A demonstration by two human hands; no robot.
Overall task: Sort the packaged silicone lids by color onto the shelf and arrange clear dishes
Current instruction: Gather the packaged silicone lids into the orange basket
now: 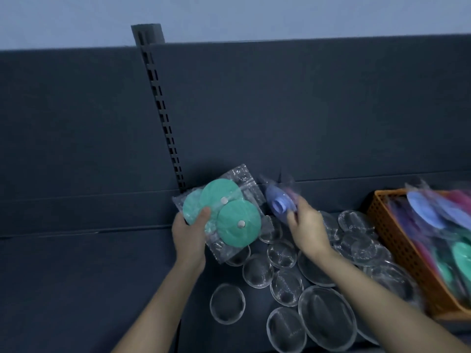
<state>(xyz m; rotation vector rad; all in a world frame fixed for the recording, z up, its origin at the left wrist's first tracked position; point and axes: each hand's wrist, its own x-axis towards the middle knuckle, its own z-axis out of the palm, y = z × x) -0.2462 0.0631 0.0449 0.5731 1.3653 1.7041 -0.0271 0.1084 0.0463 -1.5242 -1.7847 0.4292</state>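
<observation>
- The pack of green lids [224,215], three round lids in a clear bag, is held up over the shelf [76,276], near its back edge.
- The left hand [190,231] has it by the lower left corner; the grip is closed, thumb pressed on top of a lid.
- The right hand [307,225] pinches a pack of blue lids [280,202] just beside the green one; it is blurred, but the grip looks closed on it.
- Clear dishes [326,312] lie crowded on the right part of the shelf, down to its front edge.
- An orange basket [397,240] at the right edge holds more coloured packs.
</observation>
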